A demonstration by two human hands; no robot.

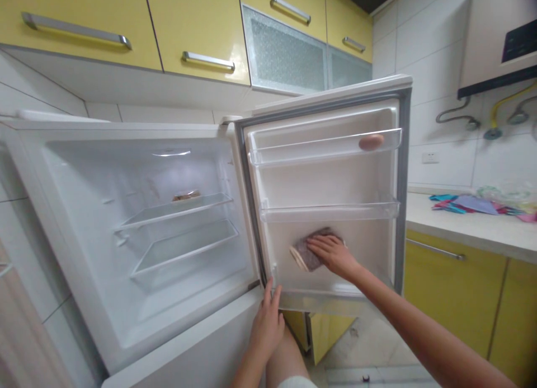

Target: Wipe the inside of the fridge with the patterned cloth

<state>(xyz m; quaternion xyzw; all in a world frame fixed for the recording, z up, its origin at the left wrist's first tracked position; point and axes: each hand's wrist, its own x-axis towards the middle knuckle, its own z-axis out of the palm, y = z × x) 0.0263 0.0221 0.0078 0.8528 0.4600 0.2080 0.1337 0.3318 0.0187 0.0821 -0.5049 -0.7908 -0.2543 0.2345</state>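
My right hand (333,255) presses a folded grey-brown cleaning cloth (308,252) with a pale edge against the inner panel of the open fridge door (314,181). It sits between the middle door shelf (327,211) and the bottom door shelf (319,301). Lower down, my left hand (268,318) has its fingers apart, their tips at the hinge-side end of the bottom shelf. A brown egg (371,142) lies in the top door shelf (302,150), near its right end.
Inside the fridge (84,220) are two glass shelves; a small brown item (187,196) lies on the upper one. Yellow cabinets (197,24) hang above. Coloured cloths (474,204) lie on the right counter (423,209). A yellow cabinet door (329,335) stands ajar below.
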